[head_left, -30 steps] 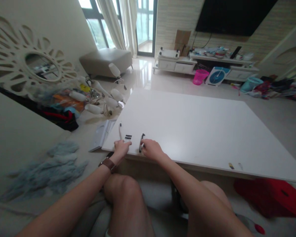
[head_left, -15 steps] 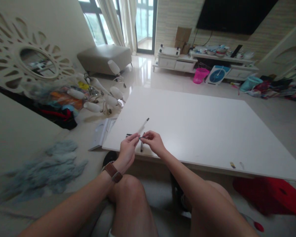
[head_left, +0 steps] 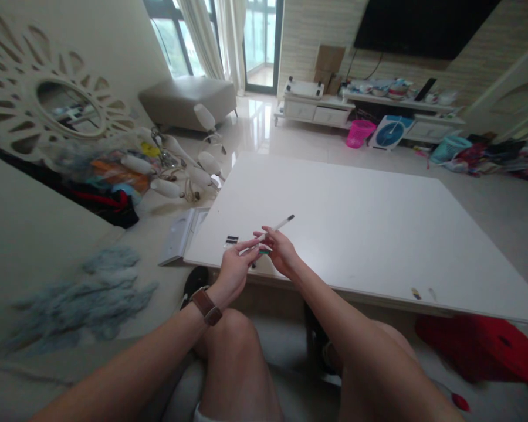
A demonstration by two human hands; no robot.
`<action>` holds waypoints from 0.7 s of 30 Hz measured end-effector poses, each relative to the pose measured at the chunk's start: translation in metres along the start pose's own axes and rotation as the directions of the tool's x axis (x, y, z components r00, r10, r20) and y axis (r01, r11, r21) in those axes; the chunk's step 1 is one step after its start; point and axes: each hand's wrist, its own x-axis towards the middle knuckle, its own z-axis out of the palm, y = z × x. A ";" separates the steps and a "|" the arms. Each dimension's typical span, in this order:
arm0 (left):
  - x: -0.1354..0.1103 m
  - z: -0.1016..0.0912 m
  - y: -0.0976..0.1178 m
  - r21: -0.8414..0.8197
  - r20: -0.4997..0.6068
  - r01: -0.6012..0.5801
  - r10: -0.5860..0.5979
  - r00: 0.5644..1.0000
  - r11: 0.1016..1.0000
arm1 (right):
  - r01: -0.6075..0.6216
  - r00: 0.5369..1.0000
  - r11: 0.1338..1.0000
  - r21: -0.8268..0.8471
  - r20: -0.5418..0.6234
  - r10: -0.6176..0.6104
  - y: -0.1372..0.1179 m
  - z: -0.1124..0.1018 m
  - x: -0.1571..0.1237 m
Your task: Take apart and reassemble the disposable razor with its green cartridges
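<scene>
Above the near left corner of the white table [head_left: 356, 234], my right hand [head_left: 281, 253] pinches a thin white pen [head_left: 278, 225] with a dark tip that points up and to the right. My left hand [head_left: 234, 268], with a brown watch strap on its wrist, has its fingers closed close against the right hand, on the pen's lower end or a small greenish piece that I cannot make out. A small black-and-white object [head_left: 231, 239] lies on the table just left of my hands. A dark pen-like piece lies partly hidden under them.
A white chandelier [head_left: 180, 170] and a flat white box [head_left: 180, 234] lie on the floor left of the table. Blue-grey fluff [head_left: 83, 293] is spread near my left arm. A red object [head_left: 484, 346] lies under the table's right edge. Two small bits [head_left: 418, 293] rest near the front edge.
Both hands rose from the table's near edge. The left hand lifted the white pen, the hands met, and the pen now points up-right in my right fingers.
</scene>
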 end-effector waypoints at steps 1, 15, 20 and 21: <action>-0.001 0.001 -0.001 0.023 0.018 0.008 -0.009 1.000 1.000 | 0.015 1.000 1.000 0.010 -0.008 -0.015 -0.002 0.000 0.001; 0.009 -0.006 0.010 -0.048 -0.145 -0.164 0.156 0.977 0.985 | 0.214 0.977 0.907 -0.362 0.076 -0.200 -0.014 -0.007 -0.003; 0.007 -0.004 0.017 -0.012 -0.164 -0.202 0.197 0.967 0.979 | 0.292 0.953 0.884 -0.366 0.195 -0.234 -0.009 0.005 -0.008; 0.006 -0.006 0.019 0.017 -0.159 -0.200 0.200 0.967 0.980 | 0.305 0.949 0.880 -0.364 0.198 -0.247 -0.009 0.007 -0.007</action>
